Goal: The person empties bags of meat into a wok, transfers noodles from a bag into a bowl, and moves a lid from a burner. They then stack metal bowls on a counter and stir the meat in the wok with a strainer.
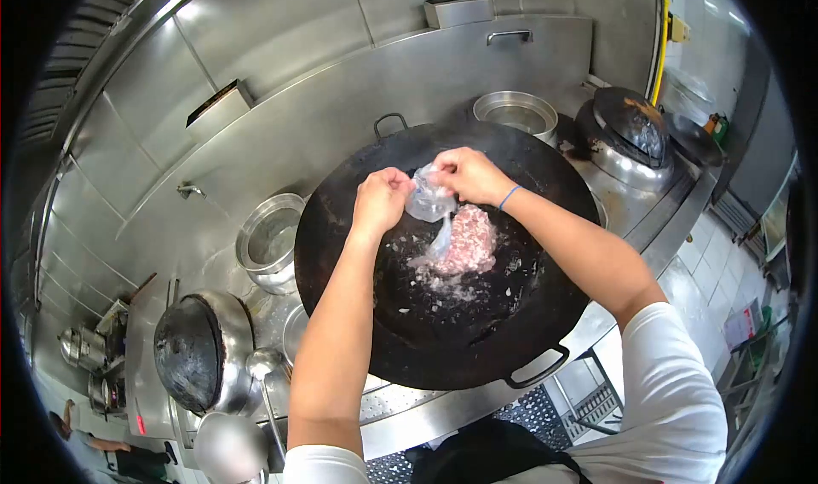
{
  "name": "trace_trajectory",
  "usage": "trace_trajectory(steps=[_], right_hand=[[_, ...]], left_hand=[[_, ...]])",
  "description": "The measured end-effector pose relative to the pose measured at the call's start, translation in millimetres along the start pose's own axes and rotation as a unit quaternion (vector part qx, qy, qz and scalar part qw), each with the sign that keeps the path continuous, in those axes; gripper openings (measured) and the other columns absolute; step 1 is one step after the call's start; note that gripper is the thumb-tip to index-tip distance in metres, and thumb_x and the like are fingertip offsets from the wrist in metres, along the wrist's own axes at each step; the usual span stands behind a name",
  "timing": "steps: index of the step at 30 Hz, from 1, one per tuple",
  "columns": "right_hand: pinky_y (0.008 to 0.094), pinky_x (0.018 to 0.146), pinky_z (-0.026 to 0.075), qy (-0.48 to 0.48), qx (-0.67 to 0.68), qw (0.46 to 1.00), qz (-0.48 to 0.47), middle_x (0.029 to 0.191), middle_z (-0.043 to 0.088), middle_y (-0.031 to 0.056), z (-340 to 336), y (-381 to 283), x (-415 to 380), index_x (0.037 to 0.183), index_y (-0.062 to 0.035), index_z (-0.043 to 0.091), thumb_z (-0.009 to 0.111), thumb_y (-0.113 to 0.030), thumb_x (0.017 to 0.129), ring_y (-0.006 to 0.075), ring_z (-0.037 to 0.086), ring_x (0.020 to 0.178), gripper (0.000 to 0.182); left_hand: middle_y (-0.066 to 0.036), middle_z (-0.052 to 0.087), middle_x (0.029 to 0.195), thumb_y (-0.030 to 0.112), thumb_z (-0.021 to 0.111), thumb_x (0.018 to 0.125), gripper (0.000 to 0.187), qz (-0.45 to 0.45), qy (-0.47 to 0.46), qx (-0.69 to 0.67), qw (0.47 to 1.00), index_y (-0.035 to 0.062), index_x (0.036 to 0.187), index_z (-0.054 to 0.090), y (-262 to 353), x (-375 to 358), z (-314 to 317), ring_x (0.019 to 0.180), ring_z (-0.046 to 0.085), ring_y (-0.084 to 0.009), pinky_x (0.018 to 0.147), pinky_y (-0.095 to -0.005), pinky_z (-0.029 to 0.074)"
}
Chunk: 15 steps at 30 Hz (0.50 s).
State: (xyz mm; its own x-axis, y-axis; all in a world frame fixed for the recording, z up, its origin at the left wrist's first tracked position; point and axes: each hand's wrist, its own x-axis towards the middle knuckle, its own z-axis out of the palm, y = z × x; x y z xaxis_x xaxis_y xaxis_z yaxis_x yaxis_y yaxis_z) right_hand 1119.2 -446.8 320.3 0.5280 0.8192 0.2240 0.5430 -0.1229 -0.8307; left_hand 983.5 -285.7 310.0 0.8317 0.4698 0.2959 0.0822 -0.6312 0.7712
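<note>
Both my hands grip a clear plastic bag (431, 196) above a large black wok (341, 305). My left hand (383, 198) pinches its left edge, and my right hand (470, 175), with a blue band at the wrist, holds the upper right side. The bag's lower end trails down beside a lump of pale pink minced meat (471, 239) lying in the wok. Small whitish bits are scattered on the black surface around the meat.
Metal pots (271, 237) stand left of the wok, one dark-lidded (189, 356), with a ladle (264, 363) nearby. Another pot (516, 113) sits behind, and a lidded pot (626, 143) at right. A person (94, 446) is at far lower left.
</note>
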Motion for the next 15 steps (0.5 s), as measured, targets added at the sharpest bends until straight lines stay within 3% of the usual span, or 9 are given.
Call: trace_trajectory(steps=[2, 3, 4, 6, 9, 10, 12, 14, 15], right_hand=[[0.0397, 0.077, 0.053, 0.034, 0.014, 0.973, -0.229, 0.1, 0.071, 0.0137, 13.6, 25.9, 2.4, 0.102, -0.0047, 0.066, 0.078, -0.021, 0.077, 0.0265, 0.07, 0.089, 0.032], [0.0441, 0.087, 0.05, -0.028, -0.045, 0.982, -0.179, 0.112, 0.067, 0.0166, 8.1, 13.6, -10.1, 0.11, -0.0064, 0.063, 0.078, -0.021, 0.074, 0.0345, 0.065, 0.102, 0.042], [0.0454, 0.083, 0.051, 0.021, -0.122, 0.972, -0.202, 0.104, 0.068, 0.0178, 8.3, 11.3, -15.9, 0.107, -0.0059, 0.065, 0.074, -0.02, 0.077, 0.0384, 0.065, 0.098, 0.034], [0.0456, 0.08, 0.052, 0.099, -0.133, 0.978, -0.128, 0.096, 0.069, 0.0182, 5.6, 21.5, -16.9, 0.102, -0.006, 0.066, 0.07, -0.018, 0.08, 0.0382, 0.066, 0.093, 0.025], [0.0422, 0.068, 0.054, 0.174, 0.011, 0.984, -0.035, 0.076, 0.067, 0.0191, -32.0, 13.8, -29.9, 0.093, -0.004, 0.066, 0.065, -0.015, 0.085, 0.0319, 0.07, 0.072, 0.013], [0.038, 0.062, 0.054, 0.215, 0.007, 0.975, -0.065, 0.069, 0.066, 0.0157, -49.4, 28.6, -27.1, 0.089, -0.0034, 0.064, 0.065, -0.012, 0.086, 0.0242, 0.069, 0.061, 0.009], [0.0324, 0.058, 0.053, 0.237, 0.103, 0.965, -0.053, 0.068, 0.066, 0.0089, -96.3, 41.2, -33.8, 0.09, -0.0035, 0.063, 0.066, -0.008, 0.086, 0.0154, 0.066, 0.059, 0.006], [0.0236, 0.058, 0.055, 0.274, 0.109, 0.953, -0.07, 0.082, 0.066, 0.004, -149.9, 43.1, -50.7, 0.103, -0.0025, 0.06, 0.064, -0.002, 0.091, 0.0091, 0.064, 0.066, 0.013], [0.0248, 0.059, 0.056, 0.307, 0.118, 0.942, -0.066, 0.083, 0.066, 0.0044, -174.9, 41.7, -59.9, 0.102, -0.0019, 0.06, 0.064, -0.001, 0.09, 0.0099, 0.065, 0.069, 0.012]], left_hand=[[-0.003, 0.069, 0.082, 0.017, 0.068, 0.092, 0.015, -0.01, -0.089, -0.198, 0.976, 0.0023, 0.094, 0.067, -2.0, 9.0, 7.8, 0.076, 0.064, -0.0099, 0.07, -0.0248, 0.052], [-0.002, 0.067, 0.089, 0.016, 0.064, 0.095, 0.013, -0.019, -0.085, -0.191, 0.978, 0.0029, 0.1, 0.066, 22.2, 0.6, 7.2, 0.081, 0.063, -0.0095, 0.073, -0.0237, 0.051], [-0.003, 0.068, 0.09, 0.015, 0.065, 0.094, 0.016, -0.019, -0.1, -0.168, 0.98, 0.0025, 0.104, 0.067, 25.3, 1.2, 10.4, 0.082, 0.062, -0.009, 0.074, -0.0245, 0.051], [-0.004, 0.069, 0.095, 0.014, 0.066, 0.093, 0.024, 0.101, -0.125, -0.042, 0.986, 0.0008, 0.113, 0.065, 28.3, -0.9, 11.5, 0.085, 0.065, -0.0129, 0.079, -0.0263, 0.052], [-0.012, 0.068, 0.105, 0.011, 0.07, 0.087, 0.036, 0.15, -0.079, 0.0, 0.986, 0.0032, 0.122, 0.062, 69.6, -41.8, -3.0, 0.093, 0.067, -0.0218, 0.082, -0.0322, 0.053], [-0.013, 0.066, 0.112, 0.011, 0.071, 0.087, 0.039, 0.156, -0.072, 0.02, 0.985, 0.0033, 0.124, 0.061, 80.8, -58.8, -14.8, 0.098, 0.066, -0.0218, 0.084, -0.0327, 0.052], [-0.012, 0.063, 0.12, 0.008, 0.072, 0.085, 0.043, 0.157, -0.08, 0.099, 0.979, 0.003, 0.125, 0.06, 98.3, -94.0, -45.3, 0.106, 0.063, -0.0237, 0.091, -0.033, 0.05], [-0.013, 0.062, 0.123, 0.002, 0.071, 0.083, 0.044, 0.104, -0.062, 0.103, 0.987, 0.0012, 0.126, 0.06, 102.8, -129.5, -78.5, 0.111, 0.062, -0.0241, 0.094, -0.0341, 0.049], [-0.013, 0.062, 0.124, 0.003, 0.07, 0.084, 0.044, 0.069, -0.044, 0.101, 0.992, -0.0005, 0.126, 0.059, 96.2, -145.4, -98.2, 0.112, 0.061, -0.024, 0.095, -0.0353, 0.048]])
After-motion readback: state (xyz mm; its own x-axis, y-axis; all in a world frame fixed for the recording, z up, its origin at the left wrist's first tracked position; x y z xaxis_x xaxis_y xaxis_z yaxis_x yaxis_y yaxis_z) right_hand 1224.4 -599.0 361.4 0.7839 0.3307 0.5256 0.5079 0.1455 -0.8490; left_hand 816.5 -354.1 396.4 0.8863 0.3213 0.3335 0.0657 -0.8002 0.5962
